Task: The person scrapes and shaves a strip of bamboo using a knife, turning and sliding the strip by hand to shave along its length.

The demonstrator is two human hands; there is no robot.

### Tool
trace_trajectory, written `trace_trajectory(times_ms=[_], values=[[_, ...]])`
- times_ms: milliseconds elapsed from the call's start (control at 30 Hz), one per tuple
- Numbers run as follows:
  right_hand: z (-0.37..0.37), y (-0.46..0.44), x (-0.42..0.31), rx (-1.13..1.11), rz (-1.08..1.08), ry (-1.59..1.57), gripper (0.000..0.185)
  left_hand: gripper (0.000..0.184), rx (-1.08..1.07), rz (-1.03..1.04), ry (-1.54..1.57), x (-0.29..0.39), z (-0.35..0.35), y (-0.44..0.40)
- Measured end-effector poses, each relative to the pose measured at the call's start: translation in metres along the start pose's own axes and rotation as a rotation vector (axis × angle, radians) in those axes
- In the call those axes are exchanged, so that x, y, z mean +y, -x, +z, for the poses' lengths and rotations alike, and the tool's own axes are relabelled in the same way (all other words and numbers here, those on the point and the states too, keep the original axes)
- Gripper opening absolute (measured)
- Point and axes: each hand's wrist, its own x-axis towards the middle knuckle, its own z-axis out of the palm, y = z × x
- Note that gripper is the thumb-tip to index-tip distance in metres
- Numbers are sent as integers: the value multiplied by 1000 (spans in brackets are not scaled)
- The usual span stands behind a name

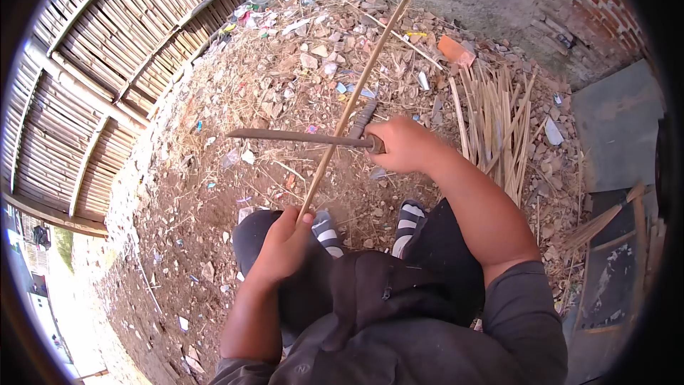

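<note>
My left hand [283, 241] is closed around the lower end of a long bamboo strip [362, 84], which slants up and away to the right. In my right hand [403, 144] is the handle of a machete [299, 137], its dark blade pointing left. The blade crosses the strip a little above its lower part; whether the edge touches it I cannot tell. Just beyond my right fist, a dark grey, rod-like piece [363, 117] shows, partly hidden by the blade and hand. My feet in striped socks [407, 222] rest on the dirt below.
A pile of split bamboo strips [495, 117] lies to the right. Rubble and litter cover the ground [214, 192], with an orange brick piece [456, 50] near the back. A bamboo slat wall [107, 50] stands left, a brick wall [484, 3] behind, and grey panels [616, 128] at right.
</note>
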Motion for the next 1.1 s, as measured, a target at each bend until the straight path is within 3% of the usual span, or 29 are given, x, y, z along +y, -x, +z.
trace_trajectory(times_ms=[133,200,300,433,600,667,700,800,933,967,1100], values=[[-1,12,-15,-86,-101,122,22,28,-96,3,31,0,10,-6],[4,9,-4,-80,-46,97,23,27,-76,33,-49,-7,12,-11],[9,11,4,-47,-20,57,24,28,-89,-45,136,-6,11,-12],[1,15,-17,-89,-70,157,25,28,-30,71,-96,-10,14,-15],[21,-8,33,2,47,-38,32,26,13,133,-256,-17,15,-16],[28,-6,29,84,23,19,33,26,-80,-47,-4,-7,11,-16],[18,-2,7,-48,33,60,33,25,-127,-138,122,-1,9,-15],[17,4,-21,-145,-63,168,29,25,-173,-146,188,0,7,-15],[19,-11,17,-26,157,-86,22,25,-154,-138,160,-6,6,-19],[28,-13,28,27,99,-2,31,25,-153,-142,153,-6,5,-19],[12,6,-16,-51,2,149,30,25,-134,-84,120,-12,7,-19]])
